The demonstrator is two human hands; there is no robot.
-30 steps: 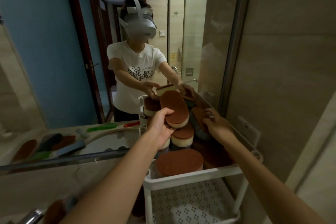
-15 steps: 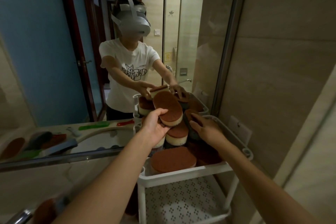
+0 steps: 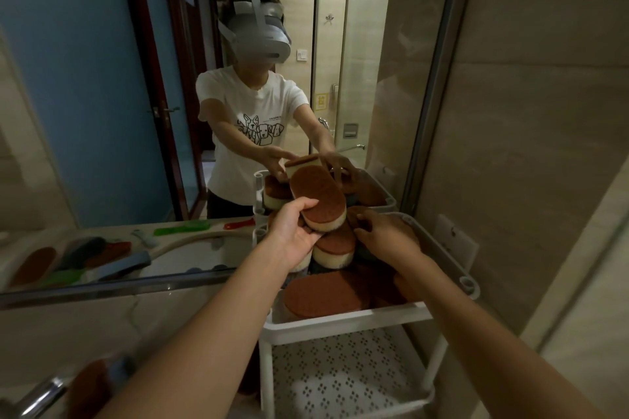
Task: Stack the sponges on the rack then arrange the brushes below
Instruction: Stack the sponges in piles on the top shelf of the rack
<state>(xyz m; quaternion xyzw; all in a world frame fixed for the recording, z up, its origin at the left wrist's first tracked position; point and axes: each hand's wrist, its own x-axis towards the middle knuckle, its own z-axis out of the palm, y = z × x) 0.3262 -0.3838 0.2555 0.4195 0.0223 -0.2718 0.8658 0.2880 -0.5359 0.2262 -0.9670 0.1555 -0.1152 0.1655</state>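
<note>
My left hand [image 3: 295, 236] grips an oval sponge [image 3: 320, 199] with a brown scrub top and cream foam underside, held tilted above the pile. Several more brown-topped sponges [image 3: 335, 247] lie stacked in the top tray of a white rack [image 3: 343, 320]. One large sponge [image 3: 323, 294] lies flat at the tray's front. My right hand [image 3: 388, 236] rests on the pile's right side, fingers curled onto a sponge there. No brush lies within reach of either hand; green and red brushes [image 3: 180, 231] show only as reflections in the mirror.
A wall mirror [image 3: 102, 78] stands right behind the rack and reflects a person in a white shirt with a headset. The rack's lower perforated shelf [image 3: 340, 378] is bare. A tiled wall [image 3: 527, 146] runs along the right. A chrome tap [image 3: 37, 398] sits bottom left.
The camera has shifted and both hands sit lower in view. My left hand keeps the sponge raised; my right hand has slid left and down onto the pile.
</note>
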